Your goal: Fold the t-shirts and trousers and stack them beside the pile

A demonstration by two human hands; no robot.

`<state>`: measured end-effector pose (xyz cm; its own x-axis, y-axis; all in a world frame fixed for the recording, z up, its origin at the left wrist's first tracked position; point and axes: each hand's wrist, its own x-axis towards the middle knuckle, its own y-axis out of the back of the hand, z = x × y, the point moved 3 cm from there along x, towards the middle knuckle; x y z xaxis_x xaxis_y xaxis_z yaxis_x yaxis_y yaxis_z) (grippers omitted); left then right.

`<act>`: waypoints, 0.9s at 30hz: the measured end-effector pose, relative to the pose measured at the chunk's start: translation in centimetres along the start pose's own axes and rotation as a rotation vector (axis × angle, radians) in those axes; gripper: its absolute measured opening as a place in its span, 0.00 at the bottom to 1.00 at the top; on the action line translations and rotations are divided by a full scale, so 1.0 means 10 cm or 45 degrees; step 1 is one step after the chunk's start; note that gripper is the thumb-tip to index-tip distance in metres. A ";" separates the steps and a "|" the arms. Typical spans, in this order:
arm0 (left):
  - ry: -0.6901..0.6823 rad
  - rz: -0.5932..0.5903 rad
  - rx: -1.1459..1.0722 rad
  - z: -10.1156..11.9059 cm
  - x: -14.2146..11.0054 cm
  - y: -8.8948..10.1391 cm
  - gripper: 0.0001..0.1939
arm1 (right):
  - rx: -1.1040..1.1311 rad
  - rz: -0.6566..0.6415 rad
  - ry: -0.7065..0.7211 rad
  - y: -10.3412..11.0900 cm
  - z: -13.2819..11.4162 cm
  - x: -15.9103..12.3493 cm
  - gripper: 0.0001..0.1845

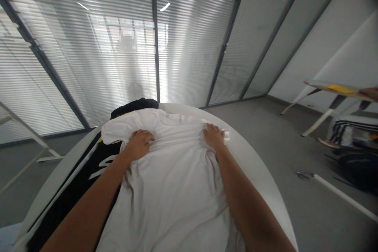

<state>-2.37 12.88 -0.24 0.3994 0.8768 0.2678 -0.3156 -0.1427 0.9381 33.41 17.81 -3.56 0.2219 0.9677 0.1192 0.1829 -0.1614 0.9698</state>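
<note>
A white T-shirt (174,173) lies spread on a round white table (262,189), its neckline toward the far edge. Resting on the shirt near its left shoulder is my left hand (139,144), palm down with the fingers laid on the fabric. My right hand (214,136) presses on the opposite side by the right sleeve, fingers spread. Creases run across the chest between both hands. The hem end leaves the bottom of the view. Under the shirt's left side, a black garment (103,161) with white lettering shows, partly hidden by my left forearm.
Glass partitions with blinds (124,67) stand beyond the table. At right, another table (319,84) holds a yellow item (339,88), with a person's hand (369,93) at the frame edge. A white pole (342,195) and dark bags (357,165) are at lower right.
</note>
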 end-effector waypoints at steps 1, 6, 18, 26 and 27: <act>0.005 -0.001 0.001 0.00 0.00 0.00 0.21 | -0.001 0.009 -0.047 0.02 0.07 0.02 0.29; 0.038 -0.008 0.013 -0.01 0.00 -0.02 0.20 | 0.057 0.195 -0.344 0.21 0.28 0.01 0.31; 0.068 -0.005 0.018 -0.03 0.01 -0.04 0.21 | 0.178 0.302 -0.509 0.37 0.52 0.00 0.28; 0.049 0.018 0.035 -0.04 0.01 -0.08 0.21 | 0.266 0.259 -0.001 0.46 -0.35 -0.06 0.25; 0.044 0.022 0.033 -0.04 0.01 -0.08 0.21 | 0.232 0.209 0.096 0.39 -0.47 -0.10 0.26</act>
<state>-2.39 13.28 -1.09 0.3641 0.8893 0.2767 -0.2998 -0.1694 0.9388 29.37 17.15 1.11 0.1922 0.9363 0.2939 0.3215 -0.3431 0.8826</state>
